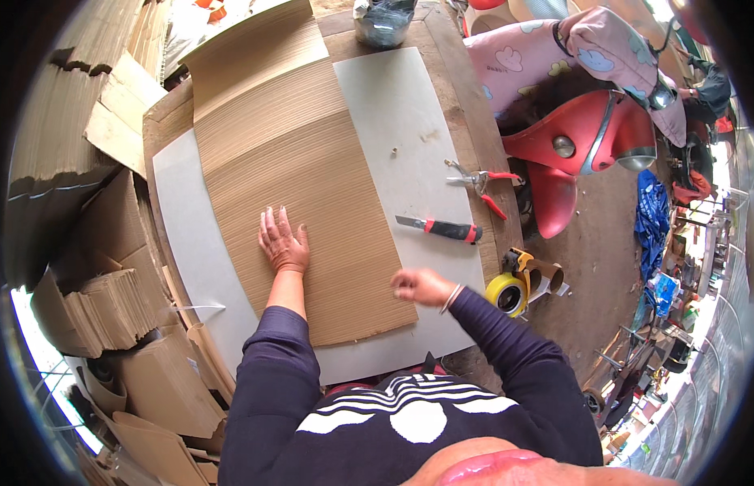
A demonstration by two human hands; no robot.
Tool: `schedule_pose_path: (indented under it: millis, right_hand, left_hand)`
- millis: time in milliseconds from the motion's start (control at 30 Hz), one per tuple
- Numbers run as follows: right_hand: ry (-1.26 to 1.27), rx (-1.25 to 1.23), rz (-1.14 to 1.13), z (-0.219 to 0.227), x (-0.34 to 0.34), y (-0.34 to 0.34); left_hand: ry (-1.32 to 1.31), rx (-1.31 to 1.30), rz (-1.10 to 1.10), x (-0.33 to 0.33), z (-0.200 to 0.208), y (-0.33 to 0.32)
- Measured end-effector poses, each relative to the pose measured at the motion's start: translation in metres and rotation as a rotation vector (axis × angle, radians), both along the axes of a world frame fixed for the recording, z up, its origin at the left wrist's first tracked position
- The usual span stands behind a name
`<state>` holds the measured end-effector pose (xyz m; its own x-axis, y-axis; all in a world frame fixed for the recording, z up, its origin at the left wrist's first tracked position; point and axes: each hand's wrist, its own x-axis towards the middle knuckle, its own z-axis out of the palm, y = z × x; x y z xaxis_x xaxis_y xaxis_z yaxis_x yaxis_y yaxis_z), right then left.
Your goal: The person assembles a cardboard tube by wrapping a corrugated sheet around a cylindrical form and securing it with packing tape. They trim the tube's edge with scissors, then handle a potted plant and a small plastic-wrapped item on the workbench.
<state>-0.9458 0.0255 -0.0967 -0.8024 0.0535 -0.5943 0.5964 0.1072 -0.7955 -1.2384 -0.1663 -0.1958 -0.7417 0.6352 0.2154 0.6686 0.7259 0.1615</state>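
A long sheet of brown corrugated cardboard, ridged across its width, lies over a pale grey board on the wooden table. My left hand rests on the cardboard with its fingers stretched out. By the cardboard's right edge is my right hand, its fingers curled in; whether anything is inside them is hidden. A utility knife with a black and red handle lies on the grey board, just beyond my right hand. Farther off, red-handled pruning shears lie with their handles apart.
A yellow tape roll in a dispenser sits at the table's right edge. Stacks of folded cardboard crowd the left side. To the right stands a red scooter under a pink cover. A wrapped dark bundle sits at the far end.
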Motion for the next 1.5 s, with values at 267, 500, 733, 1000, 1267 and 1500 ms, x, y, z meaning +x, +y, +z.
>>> schedule_pose_path:
  millis: [267, 500, 733, 1000, 1267, 1500]
  right_hand:
    - [0.214, 0.415, -0.298, -0.005, -0.184, 0.207]
    - [0.193, 0.967, -0.550, 0.007, -0.327, 0.333]
    - [0.003, 0.799, -1.146, 0.019, -0.390, 0.356]
    - [-0.050, 0.905, -1.000, 0.004, -0.422, 0.350]
    - [-0.202, 0.951, -0.989, 0.010, -0.439, 0.342]
    - [-0.030, 0.956, -0.958, -0.005, -0.423, 0.356]
  left_hand:
    - [-0.061, -0.025, 0.021, -0.001, 0.016, 0.006]
    - [-0.102, -0.042, 0.024, -0.003, 0.019, 0.006]
    - [-0.141, -0.070, 0.037, -0.004, 0.022, 0.006]
    - [-0.154, -0.039, 0.024, -0.005, 0.027, 0.009]
    - [-0.156, -0.049, 0.022, -0.005, 0.026, 0.009]
    - [-0.145, -0.048, 0.022, -0.005, 0.026, 0.009]
